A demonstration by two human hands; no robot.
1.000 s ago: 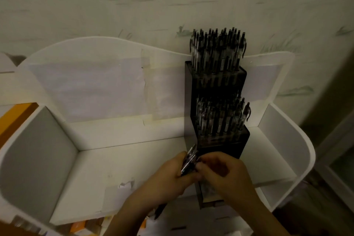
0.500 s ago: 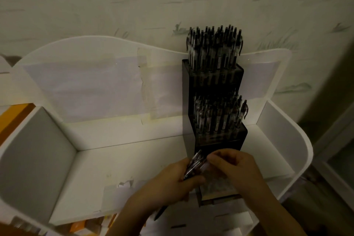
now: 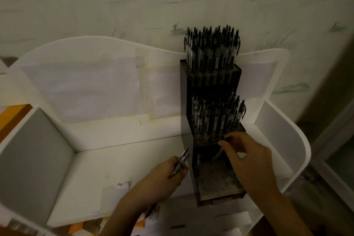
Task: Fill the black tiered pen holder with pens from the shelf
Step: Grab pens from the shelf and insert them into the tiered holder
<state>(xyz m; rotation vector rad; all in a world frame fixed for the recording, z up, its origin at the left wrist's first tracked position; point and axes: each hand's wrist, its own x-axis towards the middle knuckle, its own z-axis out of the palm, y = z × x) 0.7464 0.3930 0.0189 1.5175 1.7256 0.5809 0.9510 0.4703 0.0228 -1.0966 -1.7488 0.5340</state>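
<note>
The black tiered pen holder [image 3: 186, 101] stands on the white shelf [image 3: 122, 161] against the back panel. Its top tier and middle tier are packed with upright black pens [image 3: 210, 50]. The lowest tier [image 3: 214, 176] in front is nearly bare inside. My left hand [image 3: 172, 174] grips a small bundle of pens [image 3: 182, 161] just left of the holder. My right hand [image 3: 249, 161] is over the lowest tier and pinches a single pen [image 3: 218, 154] that slants down into that tier.
The shelf has white side walls at left [image 3: 34, 159] and right [image 3: 283, 140]. Taped paper [image 3: 86, 86] covers its back panel. A torn paper scrap [image 3: 118, 188] lies on the shelf floor. Orange items [image 3: 11, 115] show at the far left, and more under the front edge.
My hands have come apart. The right hand took one pen from the bundle and carried it right, over the lowest tier. The left hand stayed beside the holder with the other pens.
</note>
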